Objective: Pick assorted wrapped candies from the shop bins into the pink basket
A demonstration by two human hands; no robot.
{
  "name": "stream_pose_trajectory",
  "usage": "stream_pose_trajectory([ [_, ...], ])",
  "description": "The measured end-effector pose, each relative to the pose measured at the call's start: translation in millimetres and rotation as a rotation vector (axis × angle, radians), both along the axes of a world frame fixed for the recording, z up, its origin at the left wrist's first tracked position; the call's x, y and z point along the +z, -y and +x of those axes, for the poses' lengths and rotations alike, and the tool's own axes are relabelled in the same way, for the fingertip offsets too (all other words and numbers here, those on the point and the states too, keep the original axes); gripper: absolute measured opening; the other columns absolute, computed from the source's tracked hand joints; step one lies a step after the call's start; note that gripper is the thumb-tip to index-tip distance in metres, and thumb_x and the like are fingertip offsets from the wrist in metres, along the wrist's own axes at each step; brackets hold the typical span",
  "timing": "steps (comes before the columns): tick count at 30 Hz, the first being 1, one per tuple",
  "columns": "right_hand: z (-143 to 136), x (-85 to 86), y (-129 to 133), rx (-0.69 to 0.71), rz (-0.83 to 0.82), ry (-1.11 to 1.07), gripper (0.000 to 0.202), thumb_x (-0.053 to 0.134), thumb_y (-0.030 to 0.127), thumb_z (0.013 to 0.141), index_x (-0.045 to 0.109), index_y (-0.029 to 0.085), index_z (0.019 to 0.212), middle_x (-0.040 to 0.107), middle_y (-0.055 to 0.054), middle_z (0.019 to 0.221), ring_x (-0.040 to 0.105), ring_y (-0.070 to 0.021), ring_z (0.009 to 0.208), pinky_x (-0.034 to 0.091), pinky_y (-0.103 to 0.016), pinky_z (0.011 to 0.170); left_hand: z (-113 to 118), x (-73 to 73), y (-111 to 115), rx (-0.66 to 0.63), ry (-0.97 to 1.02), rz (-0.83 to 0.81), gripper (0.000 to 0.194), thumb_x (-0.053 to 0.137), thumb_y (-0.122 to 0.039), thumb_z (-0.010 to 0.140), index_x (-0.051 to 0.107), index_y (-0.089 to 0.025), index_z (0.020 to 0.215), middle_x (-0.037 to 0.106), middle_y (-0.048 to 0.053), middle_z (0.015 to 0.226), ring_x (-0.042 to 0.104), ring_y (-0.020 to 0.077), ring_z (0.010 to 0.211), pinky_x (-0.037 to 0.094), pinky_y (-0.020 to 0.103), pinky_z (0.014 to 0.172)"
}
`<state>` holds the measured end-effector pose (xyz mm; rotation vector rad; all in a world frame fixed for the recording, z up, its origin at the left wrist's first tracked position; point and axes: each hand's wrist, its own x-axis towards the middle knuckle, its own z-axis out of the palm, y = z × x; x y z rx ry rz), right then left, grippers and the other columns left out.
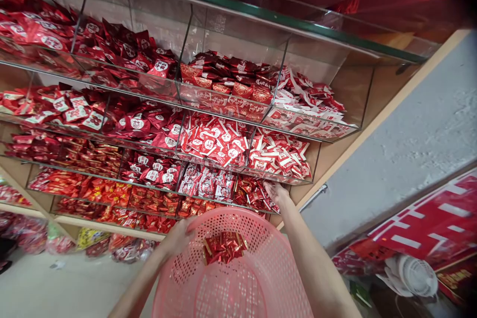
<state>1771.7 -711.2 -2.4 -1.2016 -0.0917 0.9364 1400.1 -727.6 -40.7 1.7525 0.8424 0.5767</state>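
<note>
A pink perforated plastic basket (257, 278) is tilted in front of me, below the shelves. My left hand (178, 237) is closed around its left rim. Inside the basket lies a small heap of shiny red-and-gold wrapped candies (224, 247). My right hand (276, 193) reaches past the basket to the lower right bin, its fingers stretched out beside dark red-and-gold wrapped candies (251, 193). I see nothing held in it, though the fingertips are partly lost against the candies.
Clear-walled bins on a wooden shelf unit (387, 94) hold many red and white packets (214, 139). A glass shelf edge (238, 2) crosses above. Bagged goods (93, 238) lie on the floor beneath. At right are a grey wall (421, 144) and white baskets (415, 276).
</note>
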Motion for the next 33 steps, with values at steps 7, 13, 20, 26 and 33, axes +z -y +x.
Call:
stream_pose_trajectory([
  [7, -1, -1.9, 8, -0.009, -0.051, 0.022, 0.015, 0.047, 0.022, 0.083, 0.054, 0.012, 0.092, 0.06, -0.002, 0.085, 0.058, -0.0087, 0.068, 0.051, -0.023, 0.057, 5, 7.2, 2, -0.05, 0.017, 0.014, 0.042, 0.049, -0.02, 0.069, 0.055, -0.013, 0.11, 0.065, 0.004, 0.093, 0.058, 0.0168, 0.08, 0.043, 0.027, 0.078],
  [13, -6, -3.0, 18, 0.006, -0.118, 0.117, 0.015, 0.051, 0.024, 0.081, 0.055, 0.009, 0.078, 0.062, -0.001, 0.067, 0.059, -0.0092, 0.058, 0.049, -0.021, 0.053, 7, 13.2, 5, -0.03, -0.044, 0.064, 0.041, 0.046, -0.017, 0.069, 0.056, -0.012, 0.109, 0.065, 0.003, 0.092, 0.058, 0.0156, 0.082, 0.043, 0.023, 0.077],
  [20, -26, -7.9, 29, 0.028, 0.011, 0.279, 0.025, 0.052, 0.036, 0.077, 0.054, 0.011, 0.072, 0.066, -0.008, 0.063, 0.064, -0.0144, 0.063, 0.052, -0.022, 0.059, 7, 8.2, 2, -0.031, -0.056, 0.048, 0.04, 0.047, -0.016, 0.068, 0.057, -0.011, 0.105, 0.065, 0.004, 0.088, 0.058, 0.0162, 0.08, 0.044, 0.025, 0.074],
  [26, -27, -0.7, 78, 0.108, -0.029, 0.377, 0.033, 0.06, 0.042, 0.068, 0.059, 0.009, 0.073, 0.065, -0.009, 0.057, 0.062, -0.0183, 0.052, 0.05, -0.025, 0.045, -17, 8.6, 2, -0.115, 0.112, -0.213, 0.044, 0.053, -0.029, 0.07, 0.053, -0.013, 0.111, 0.065, 0.006, 0.089, 0.057, 0.0173, 0.077, 0.046, 0.029, 0.074],
  [33, -19, -31.1, 186, -0.012, -0.144, 0.522, 0.045, 0.058, 0.053, 0.065, 0.06, 0.01, 0.08, 0.067, -0.008, 0.064, 0.062, -0.0166, 0.055, 0.05, -0.025, 0.051, -83, 3.9, 6, 0.131, -0.065, -0.279, 0.061, 0.058, -0.047, 0.067, 0.046, -0.018, 0.119, 0.065, 0.005, 0.091, 0.059, 0.0192, 0.08, 0.049, 0.024, 0.063],
])
